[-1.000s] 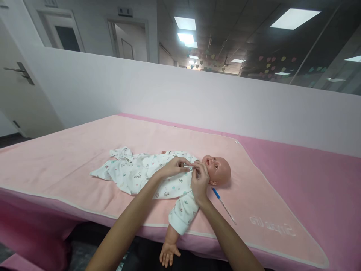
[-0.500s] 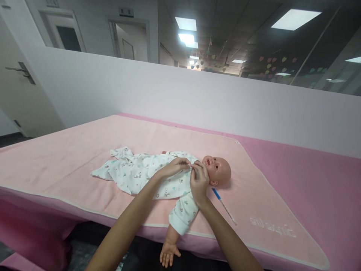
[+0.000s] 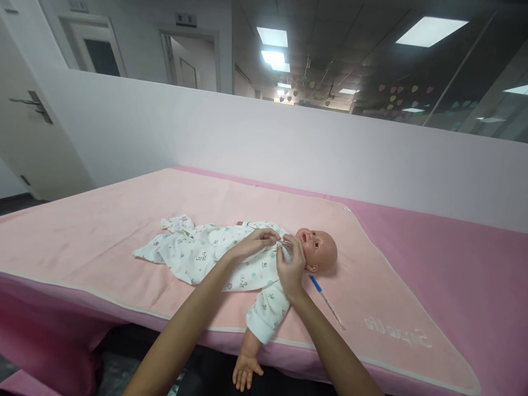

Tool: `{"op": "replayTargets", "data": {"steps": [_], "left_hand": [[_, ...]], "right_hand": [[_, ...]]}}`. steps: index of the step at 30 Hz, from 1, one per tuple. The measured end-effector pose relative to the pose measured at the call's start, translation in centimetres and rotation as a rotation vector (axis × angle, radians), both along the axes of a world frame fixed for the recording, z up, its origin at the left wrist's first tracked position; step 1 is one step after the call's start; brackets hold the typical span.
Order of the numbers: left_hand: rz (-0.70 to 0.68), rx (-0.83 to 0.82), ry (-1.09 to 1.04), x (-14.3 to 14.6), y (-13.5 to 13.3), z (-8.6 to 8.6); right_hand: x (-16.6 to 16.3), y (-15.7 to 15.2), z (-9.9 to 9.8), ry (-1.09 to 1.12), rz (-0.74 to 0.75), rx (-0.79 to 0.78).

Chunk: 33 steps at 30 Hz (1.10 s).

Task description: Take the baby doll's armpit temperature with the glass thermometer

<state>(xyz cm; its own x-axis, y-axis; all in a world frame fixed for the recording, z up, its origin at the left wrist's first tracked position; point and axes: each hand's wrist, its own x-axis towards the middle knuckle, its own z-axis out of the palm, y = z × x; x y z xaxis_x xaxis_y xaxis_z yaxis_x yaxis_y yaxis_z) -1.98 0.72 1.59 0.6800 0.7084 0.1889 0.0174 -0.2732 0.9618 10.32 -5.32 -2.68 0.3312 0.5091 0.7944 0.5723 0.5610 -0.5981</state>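
A baby doll lies on its back on a pink blanket, head to the right, dressed in a white printed romper. My left hand and my right hand meet at the romper's collar just below the doll's chin. Both pinch the fabric there with closed fingers. One doll arm in a white sleeve hangs over the near edge, its bare hand below the blanket.
A thin pen-like stick with a blue end lies on the blanket right of my right wrist. A white partition wall runs behind the pink-covered table. A door stands at the far left.
My hands have stayed at the collar; the fingers shifted slightly and drew closer together on the fabric. The doll has not moved.
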Motion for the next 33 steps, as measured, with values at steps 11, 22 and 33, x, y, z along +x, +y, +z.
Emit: {"op": "replayTargets", "data": {"steps": [11,22,33], "left_hand": [[0.121,0.184,0.008,-0.1,-0.1,0.0],[0.581,1.016,0.496,-7.4,-5.3,-3.5],[0.653,1.21,0.692,-9.4,-5.2,-1.9]], "right_hand": [[0.2,0.1,-0.2,-0.192,-0.008,0.041],[-0.5,1.0,2.0,-0.672,0.088,-0.013],[-0.7,1.0,1.0,-0.687,0.004,-0.05]]}}
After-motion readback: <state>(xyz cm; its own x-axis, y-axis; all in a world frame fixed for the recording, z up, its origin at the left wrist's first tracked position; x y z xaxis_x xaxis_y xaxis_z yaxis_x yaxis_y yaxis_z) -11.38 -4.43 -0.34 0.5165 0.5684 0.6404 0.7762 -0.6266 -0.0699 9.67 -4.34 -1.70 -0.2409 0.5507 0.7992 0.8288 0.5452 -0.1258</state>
